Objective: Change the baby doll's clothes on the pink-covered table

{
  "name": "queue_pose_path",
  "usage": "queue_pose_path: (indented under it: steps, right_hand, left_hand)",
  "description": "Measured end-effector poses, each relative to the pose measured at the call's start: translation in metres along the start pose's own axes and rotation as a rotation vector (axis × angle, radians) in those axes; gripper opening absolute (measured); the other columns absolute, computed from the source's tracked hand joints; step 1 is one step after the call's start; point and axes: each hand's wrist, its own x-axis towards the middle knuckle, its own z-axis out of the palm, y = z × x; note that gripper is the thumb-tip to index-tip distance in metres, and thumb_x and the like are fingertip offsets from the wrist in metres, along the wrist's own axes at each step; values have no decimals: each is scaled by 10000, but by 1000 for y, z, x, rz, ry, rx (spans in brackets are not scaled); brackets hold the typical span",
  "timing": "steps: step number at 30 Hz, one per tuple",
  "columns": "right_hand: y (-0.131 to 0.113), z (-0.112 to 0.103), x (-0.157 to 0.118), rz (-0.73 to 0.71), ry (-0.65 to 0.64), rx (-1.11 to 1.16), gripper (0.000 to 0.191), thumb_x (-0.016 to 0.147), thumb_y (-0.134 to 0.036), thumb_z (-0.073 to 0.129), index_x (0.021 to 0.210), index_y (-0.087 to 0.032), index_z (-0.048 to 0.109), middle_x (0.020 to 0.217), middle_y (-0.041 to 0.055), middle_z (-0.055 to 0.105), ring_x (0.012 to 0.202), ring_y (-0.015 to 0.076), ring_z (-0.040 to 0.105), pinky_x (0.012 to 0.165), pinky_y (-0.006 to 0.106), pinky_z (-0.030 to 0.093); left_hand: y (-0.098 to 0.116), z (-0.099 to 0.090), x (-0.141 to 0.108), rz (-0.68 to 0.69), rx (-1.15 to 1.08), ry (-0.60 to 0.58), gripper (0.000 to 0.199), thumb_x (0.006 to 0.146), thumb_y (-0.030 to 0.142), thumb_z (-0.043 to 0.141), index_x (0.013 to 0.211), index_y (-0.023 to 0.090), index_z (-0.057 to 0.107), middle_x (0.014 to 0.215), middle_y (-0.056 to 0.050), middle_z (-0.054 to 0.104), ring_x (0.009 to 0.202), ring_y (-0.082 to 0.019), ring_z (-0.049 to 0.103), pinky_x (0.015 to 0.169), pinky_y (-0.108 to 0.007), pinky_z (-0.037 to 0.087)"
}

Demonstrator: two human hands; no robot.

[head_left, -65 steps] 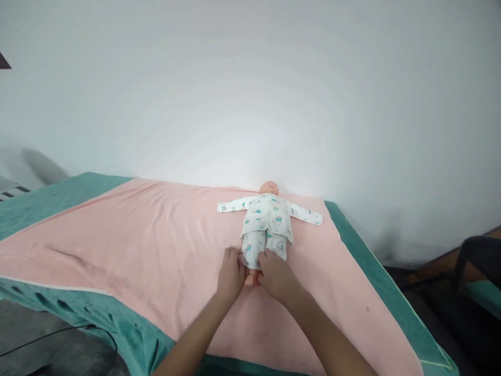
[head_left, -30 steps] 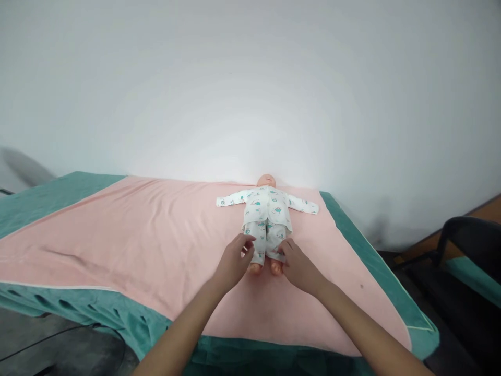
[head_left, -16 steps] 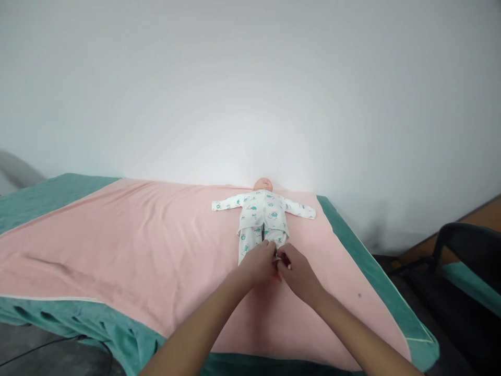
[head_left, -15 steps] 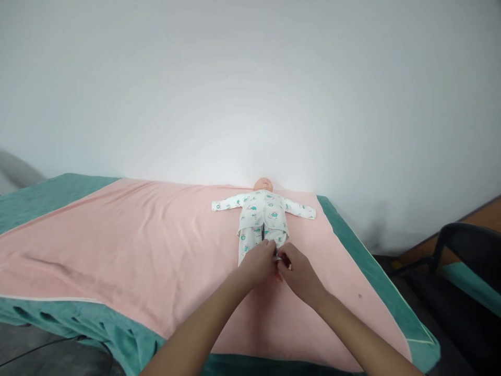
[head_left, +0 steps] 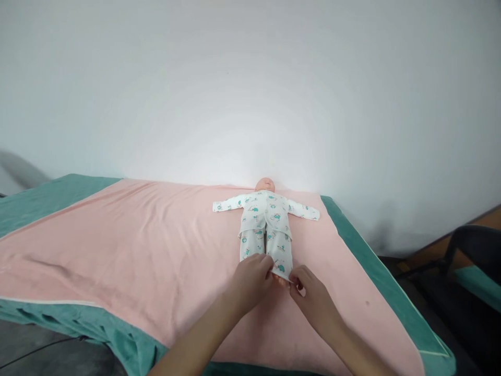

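Observation:
A baby doll (head_left: 265,184) lies on its back with its arms spread, its head toward the wall. It wears a white printed jacket (head_left: 266,211) and matching white pants (head_left: 278,248). At the hem of the pant leg on the right, my left hand (head_left: 252,279) pinches one side. My right hand (head_left: 311,295) grips the other side of that hem, which is stretched flat between them. The doll's toes (head_left: 281,281) show just below the hem. My left hand hides the lower end of the other pant leg.
Under the doll is a pink blanket (head_left: 129,245) over a green cover (head_left: 360,250). A white wall (head_left: 250,94) rises behind. To the right stands a black chair (head_left: 475,245); a dark cable (head_left: 43,347) lies on the floor at the left.
My hands have moved apart and down along the pant leg. The hem, bunched between my fingers before, is now drawn straight down near the toes.

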Motion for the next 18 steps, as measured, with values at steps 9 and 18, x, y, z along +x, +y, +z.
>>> queue_pose_path:
  steps: [9, 18]
  right_hand:
    - [10, 12, -13, 13, -170, 83, 106, 816, -141, 448, 757, -222, 481, 811, 22, 549, 741, 170, 514, 669, 305, 426]
    - [31, -27, 84, 46, -170, 74, 263, 936, -422, 409, 928, -235, 594, 916, 39, 628, 835, 194, 578, 725, 333, 472]
  left_hand:
    - [-7, 7, -23, 267, 158, -11, 185, 810, 67, 473, 892, 217, 543, 878, -60, 631, 853, -246, 550, 710, -389, 416]
    - [-68, -2, 39, 46, -254, 387, 363, 920, 236, 447, 1282, 256, 473, 1259, -100, 520, 1191, -228, 481, 986, -399, 449]
